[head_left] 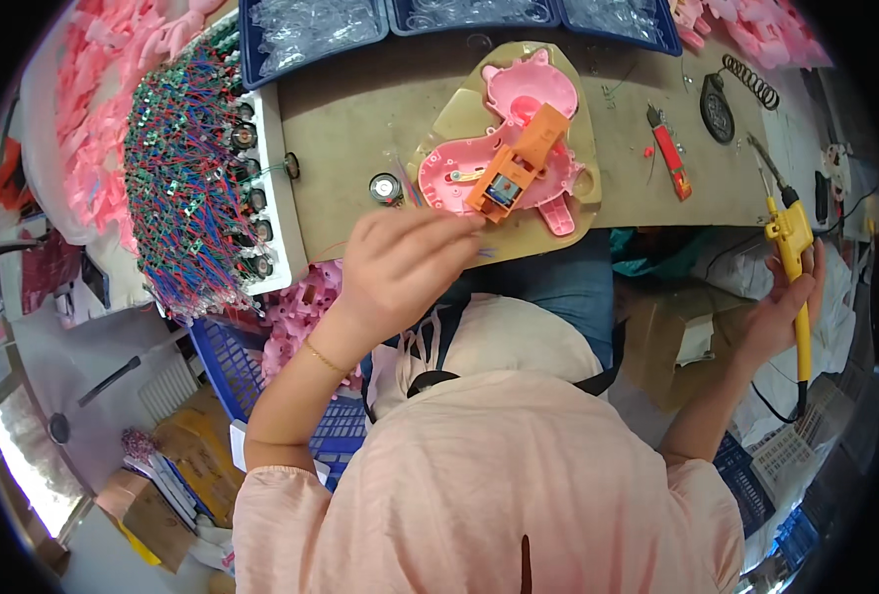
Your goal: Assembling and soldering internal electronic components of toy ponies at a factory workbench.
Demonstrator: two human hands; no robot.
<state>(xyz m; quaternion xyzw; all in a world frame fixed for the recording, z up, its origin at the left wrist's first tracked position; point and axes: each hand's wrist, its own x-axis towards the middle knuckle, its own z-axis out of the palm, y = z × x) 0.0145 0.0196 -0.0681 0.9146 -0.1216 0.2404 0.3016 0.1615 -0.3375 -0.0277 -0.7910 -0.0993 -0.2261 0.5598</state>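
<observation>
In front of me a yellowish jig [449,124] holds a pink plastic animal-shaped shell [534,84], hollow side up. Across the shell lies an orange plastic housing [543,139] with a small board [505,188] set in its lower end. My left hand [410,262] reaches in from the left, its fingertips drawn together at that lower end; what they pinch, if anything, is hidden beneath them. Just beyond this hand rests a small round speaker [385,188] with thin wires. Far to the right, my right hand [788,302] is wrapped around a yellow soldering iron [788,233], tip pointing away from me.
A white foam tray [286,233] piled with wired boards [187,178] stands at the left. Blue bins [400,30] of clear parts line the back. Right of the jig lie a red cutter [669,158], a dark oval object [717,109] and a coiled spring holder [751,82].
</observation>
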